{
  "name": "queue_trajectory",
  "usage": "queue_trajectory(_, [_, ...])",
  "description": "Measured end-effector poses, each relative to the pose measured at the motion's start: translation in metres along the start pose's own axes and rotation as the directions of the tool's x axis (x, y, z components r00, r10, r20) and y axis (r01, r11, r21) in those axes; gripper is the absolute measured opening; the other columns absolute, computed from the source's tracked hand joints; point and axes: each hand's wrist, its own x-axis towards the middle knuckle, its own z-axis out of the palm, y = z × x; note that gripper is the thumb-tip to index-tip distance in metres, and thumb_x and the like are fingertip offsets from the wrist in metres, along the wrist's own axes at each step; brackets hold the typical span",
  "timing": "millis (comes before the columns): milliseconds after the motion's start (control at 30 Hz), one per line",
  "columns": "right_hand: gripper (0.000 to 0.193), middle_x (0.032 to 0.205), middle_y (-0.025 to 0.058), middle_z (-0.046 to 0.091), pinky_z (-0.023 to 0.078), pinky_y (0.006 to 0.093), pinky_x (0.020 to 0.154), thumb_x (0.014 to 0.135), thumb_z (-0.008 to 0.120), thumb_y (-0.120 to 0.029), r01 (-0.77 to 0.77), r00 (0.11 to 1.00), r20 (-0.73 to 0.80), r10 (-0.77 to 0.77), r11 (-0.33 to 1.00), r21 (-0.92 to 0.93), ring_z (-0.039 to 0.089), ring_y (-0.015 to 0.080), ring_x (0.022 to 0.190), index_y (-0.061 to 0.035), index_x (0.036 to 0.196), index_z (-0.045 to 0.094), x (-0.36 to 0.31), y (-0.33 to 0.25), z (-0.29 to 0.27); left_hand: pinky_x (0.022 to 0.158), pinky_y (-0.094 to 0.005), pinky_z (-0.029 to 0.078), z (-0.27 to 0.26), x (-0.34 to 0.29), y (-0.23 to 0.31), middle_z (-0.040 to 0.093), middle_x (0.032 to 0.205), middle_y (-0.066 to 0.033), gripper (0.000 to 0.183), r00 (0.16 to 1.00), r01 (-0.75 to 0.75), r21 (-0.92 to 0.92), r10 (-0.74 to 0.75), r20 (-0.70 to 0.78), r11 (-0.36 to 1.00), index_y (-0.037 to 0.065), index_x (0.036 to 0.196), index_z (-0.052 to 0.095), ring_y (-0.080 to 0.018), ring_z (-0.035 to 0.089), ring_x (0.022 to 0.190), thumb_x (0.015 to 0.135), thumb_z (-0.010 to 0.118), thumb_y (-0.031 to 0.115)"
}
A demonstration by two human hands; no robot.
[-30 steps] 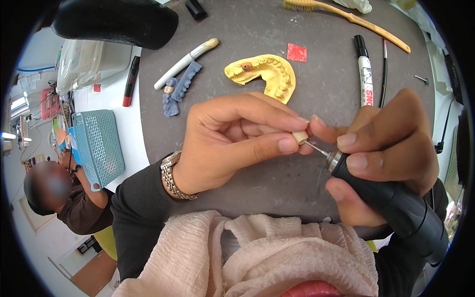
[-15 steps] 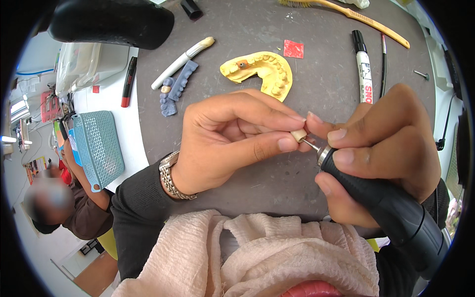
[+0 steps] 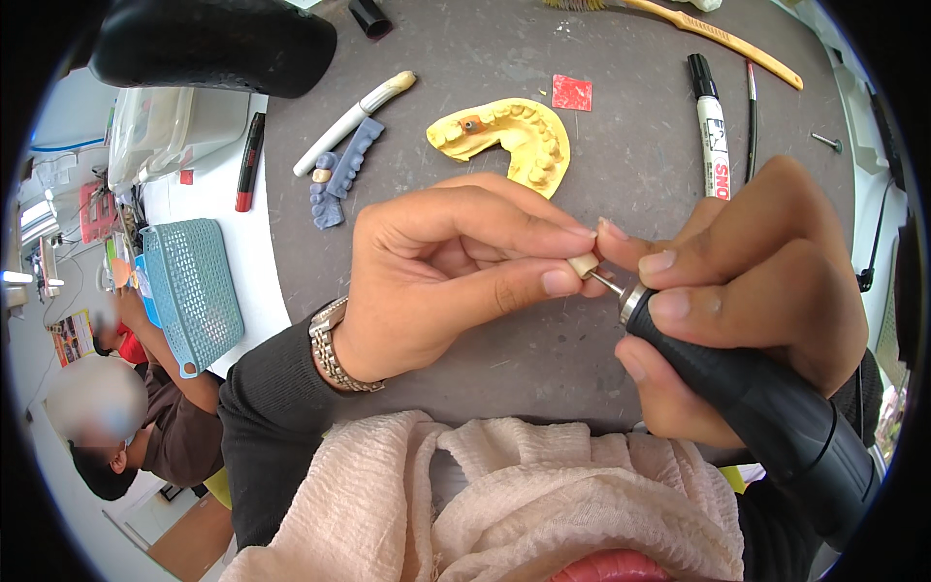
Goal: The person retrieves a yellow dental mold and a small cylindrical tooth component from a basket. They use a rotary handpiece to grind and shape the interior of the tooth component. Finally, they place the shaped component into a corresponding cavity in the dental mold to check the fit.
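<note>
Between the thumb and fingertips of my left hand (image 3: 436, 267) is a small cream dental crown (image 3: 583, 263). My right hand (image 3: 752, 301) is closed around a black rotary handpiece (image 3: 747, 388). Its thin metal bur (image 3: 607, 282) points left and meets the crown's lower right side; whether the tip is inside it I cannot tell. My right index fingertip nearly touches the left fingers. Beyond my hands lies a yellow dental arch model (image 3: 543, 145) with a brown-and-grey spot on one tooth position. Blue-grey model pieces (image 3: 339, 179), one with a cream tooth, lie further left.
A white stick (image 3: 354, 124), red square (image 3: 572, 93), white marker (image 3: 713, 136), thin black rod (image 3: 751, 126), small screw (image 3: 826, 143) and wooden-handled brush (image 3: 727, 37) lie on the grey mat. Left are a red-black marker (image 3: 251, 163), blue basket (image 3: 199, 291) and a seated co-worker (image 3: 175, 436).
My hands keep nearly the same grip, and the crown stays against the bur. The view has shifted slightly. At the left, the co-worker's head and arm have moved.
</note>
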Motion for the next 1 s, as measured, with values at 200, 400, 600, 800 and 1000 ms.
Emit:
queue_trajectory(200, [0.035, 0.084, 0.0115, 0.049, 0.057, 0.0314, 0.071, 0.058, 0.072, 0.005, -0.002, 1.0, -0.003, 0.002, 1.0, -0.014, 0.053, 0.0127, 0.062, -0.0055, 0.084, 0.052, 0.023, 0.007, 0.028, 0.073, -0.0289, 0.051, -0.034, -0.002, 0.005, 0.059, 0.094, -0.0164, 0.019, 1.0, 0.023, -0.006, -0.023, 0.002, 1.0, -0.002, 0.091, 0.062, -0.0199, 0.061, 0.082, 0.073, 0.065, -0.008])
queue_trajectory(400, [0.03, 0.086, 0.0122, 0.048, 0.055, 0.0344, 0.078, 0.064, 0.069, 0.001, 0.056, 0.998, 0.025, -0.057, 0.997, 0.044, 0.052, 0.0124, 0.064, -0.005, 0.087, 0.05, -0.002, 0.006, -0.007, 0.074, -0.0301, 0.051, -0.002, 0.002, -0.002, 0.057, 0.096, -0.0159, 0.02, 0.996, -0.088, 0.059, 0.087, 0.028, 0.994, -0.002, 0.096, 0.061, -0.0204, 0.061, 0.082, 0.077, 0.062, -0.006])
queue_trajectory(600, [0.025, 0.09, 0.0098, 0.044, 0.043, 0.0462, 0.095, 0.072, 0.063, -0.001, 0.053, 0.998, -0.039, -0.051, 0.997, 0.047, 0.049, 0.0143, 0.075, -0.0058, 0.09, 0.047, -0.007, 0.017, -0.026, 0.077, -0.029, 0.05, -0.025, 0.012, 0.011, 0.054, 0.102, -0.0152, 0.022, 0.885, -0.412, 0.565, 0.461, 0.062, 0.715, -0.001, 0.102, 0.058, -0.0185, 0.059, 0.086, 0.081, 0.057, -0.007])
queue_trajectory(800, [0.02, 0.088, 0.0093, 0.044, 0.044, 0.0486, 0.093, 0.072, 0.06, 0.004, 0.022, 0.986, -0.165, -0.01, 0.997, 0.073, 0.048, 0.0153, 0.081, -0.003, 0.087, 0.048, -0.006, 0.029, -0.018, 0.067, -0.0226, 0.046, -0.028, 0.021, 0.023, 0.059, 0.097, -0.0115, 0.023, 0.873, -0.299, 0.861, 0.483, 0.072, 0.412, -0.002, 0.097, 0.064, -0.0128, 0.058, 0.081, 0.074, 0.066, -0.005])
queue_trajectory(1000, [0.023, 0.085, 0.0105, 0.047, 0.05, 0.0442, 0.088, 0.069, 0.06, 0.011, 0.061, 0.979, -0.202, -0.032, 0.989, 0.138, 0.049, 0.0162, 0.078, -0.0007, 0.086, 0.05, -0.007, 0.037, -0.016, 0.062, -0.0232, 0.045, -0.025, 0.023, 0.023, 0.063, 0.085, -0.0068, 0.019, 0.886, -0.205, 0.934, 0.461, 0.05, 0.293, 0.002, 0.091, 0.066, -0.0132, 0.06, 0.074, 0.072, 0.071, 0.004])
